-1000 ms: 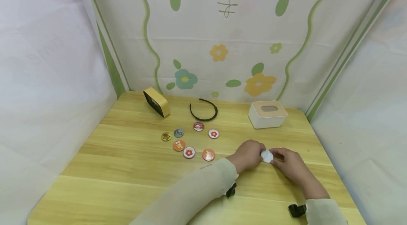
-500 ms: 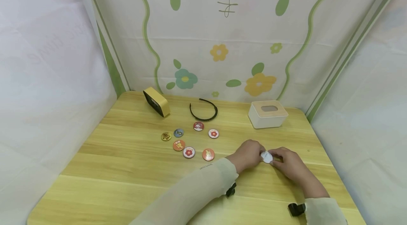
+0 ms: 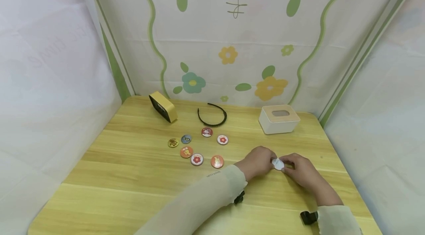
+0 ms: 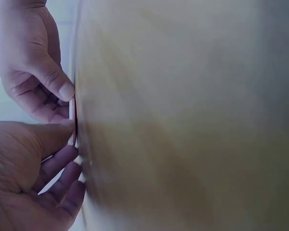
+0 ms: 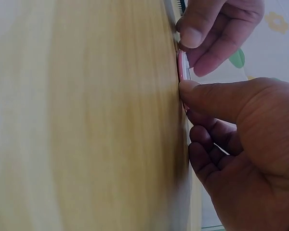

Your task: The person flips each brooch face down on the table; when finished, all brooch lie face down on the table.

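A round button badge (image 3: 278,164) lies between both hands over the right part of the table, its whitish face upward in the head view. From the left, my left hand (image 3: 260,162) pinches its edge. My right hand (image 3: 303,170) grips the opposite edge between thumb and fingers. Edge-on in the right wrist view, the badge (image 5: 182,67) shows a pinkish-red side against the wood and a white side away from it. The left wrist view has my left hand (image 4: 29,168) below and my right hand (image 4: 33,62) above, thumbs at the thin badge.
Several printed badges, among them an orange one (image 3: 217,161) and a red one (image 3: 207,132), lie left of the hands. Behind them are a black headband (image 3: 213,125) and a yellow box-shaped object (image 3: 163,106). A white tissue box (image 3: 279,120) with a wooden lid stands beyond the hands.
The badge has turned slightly between the fingers, its visible face now narrower and tilted. Both hands stay in nearly the same place, and the other badges have not moved.
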Tool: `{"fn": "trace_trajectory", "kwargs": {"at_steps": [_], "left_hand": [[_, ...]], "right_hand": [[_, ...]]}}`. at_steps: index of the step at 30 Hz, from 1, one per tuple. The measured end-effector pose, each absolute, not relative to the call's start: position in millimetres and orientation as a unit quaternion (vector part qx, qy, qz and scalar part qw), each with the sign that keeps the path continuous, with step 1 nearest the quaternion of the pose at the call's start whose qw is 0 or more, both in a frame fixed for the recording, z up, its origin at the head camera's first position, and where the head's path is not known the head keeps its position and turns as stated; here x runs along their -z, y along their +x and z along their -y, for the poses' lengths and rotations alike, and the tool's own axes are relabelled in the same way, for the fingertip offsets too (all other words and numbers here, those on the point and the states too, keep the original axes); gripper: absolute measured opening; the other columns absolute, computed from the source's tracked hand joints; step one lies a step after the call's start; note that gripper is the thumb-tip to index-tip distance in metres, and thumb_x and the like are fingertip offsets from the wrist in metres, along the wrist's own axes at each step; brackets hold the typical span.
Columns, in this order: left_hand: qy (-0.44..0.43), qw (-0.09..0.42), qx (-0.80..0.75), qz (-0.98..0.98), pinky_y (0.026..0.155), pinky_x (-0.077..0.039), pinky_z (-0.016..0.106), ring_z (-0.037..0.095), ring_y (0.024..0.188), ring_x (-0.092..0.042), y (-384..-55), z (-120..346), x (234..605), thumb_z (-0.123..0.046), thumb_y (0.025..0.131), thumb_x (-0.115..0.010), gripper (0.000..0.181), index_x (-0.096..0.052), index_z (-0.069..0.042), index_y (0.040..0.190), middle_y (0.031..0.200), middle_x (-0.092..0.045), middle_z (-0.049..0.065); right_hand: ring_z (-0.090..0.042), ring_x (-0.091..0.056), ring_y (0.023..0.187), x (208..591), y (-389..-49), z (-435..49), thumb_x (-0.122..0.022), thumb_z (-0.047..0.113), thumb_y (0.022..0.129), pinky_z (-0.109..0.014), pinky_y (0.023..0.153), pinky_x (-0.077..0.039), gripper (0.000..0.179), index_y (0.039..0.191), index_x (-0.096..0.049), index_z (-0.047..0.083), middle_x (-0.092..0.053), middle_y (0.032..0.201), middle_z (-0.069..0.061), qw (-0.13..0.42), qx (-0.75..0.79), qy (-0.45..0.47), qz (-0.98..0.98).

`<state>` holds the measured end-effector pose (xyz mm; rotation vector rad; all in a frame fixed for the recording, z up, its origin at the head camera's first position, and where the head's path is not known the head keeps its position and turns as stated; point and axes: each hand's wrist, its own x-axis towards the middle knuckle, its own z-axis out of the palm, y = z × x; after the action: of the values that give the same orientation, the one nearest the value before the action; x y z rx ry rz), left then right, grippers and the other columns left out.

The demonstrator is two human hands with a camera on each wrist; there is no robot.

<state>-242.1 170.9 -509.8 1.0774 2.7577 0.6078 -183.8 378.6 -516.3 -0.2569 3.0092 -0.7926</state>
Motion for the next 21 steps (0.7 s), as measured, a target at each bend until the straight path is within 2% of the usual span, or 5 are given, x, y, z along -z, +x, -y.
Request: {"fn": "trace_trajectory", "kwargs": {"at_steps": [4,8,16,21], "left_hand": [[0.348,0.060,-0.195,-0.915,0.103,-0.052,0.019,0.003,0.116,-0.070,-245.5,-158.4,504.6,-0.023,0.106,-0.069,0.026,-0.080,-0.024,0.130,0.124,-0.079,-0.014],[0.320,0.056,-0.212,-0.921,0.117,-0.048,0.026,0.014,0.137,-0.065,-259.6,-136.2,496.2,-0.016,0.105,-0.063,0.039,-0.073,-0.019,0.143,0.142,-0.073,-0.005],[0.239,0.072,-0.230,-0.940,0.118,-0.051,0.038,0.025,0.141,-0.064,-299.1,-69.2,473.6,-0.008,0.101,-0.072,0.044,-0.070,-0.011,0.145,0.149,-0.070,0.004],[0.214,0.082,-0.204,-0.952,0.113,-0.055,0.039,0.027,0.137,-0.066,-305.9,-34.4,470.7,-0.006,0.101,-0.071,0.041,-0.072,-0.007,0.142,0.146,-0.071,0.008]], "right_hand": [[-0.039,-0.071,0.122,516.2,-184.1,-379.0,-0.082,0.011,0.098,-0.059,0.102,-0.057,0.034,0.130,-0.077,0.005,-0.075,0.127,-0.013,0.010,0.249,-0.082,-0.965],[-0.039,-0.072,0.120,515.3,-184.6,-380.7,-0.083,0.012,0.097,-0.059,0.102,-0.057,0.035,0.130,-0.076,0.005,-0.075,0.127,-0.014,0.007,0.247,-0.086,-0.965],[-0.040,-0.071,0.122,514.7,-185.6,-381.1,-0.082,0.013,0.098,-0.061,0.104,-0.056,0.035,0.132,-0.076,0.006,-0.074,0.129,-0.015,0.015,0.247,-0.080,-0.966],[-0.039,-0.071,0.122,518.0,-185.4,-382.4,-0.082,0.014,0.098,-0.061,0.104,-0.056,0.035,0.132,-0.076,0.007,-0.074,0.128,-0.013,0.018,0.249,-0.080,-0.965]]}}
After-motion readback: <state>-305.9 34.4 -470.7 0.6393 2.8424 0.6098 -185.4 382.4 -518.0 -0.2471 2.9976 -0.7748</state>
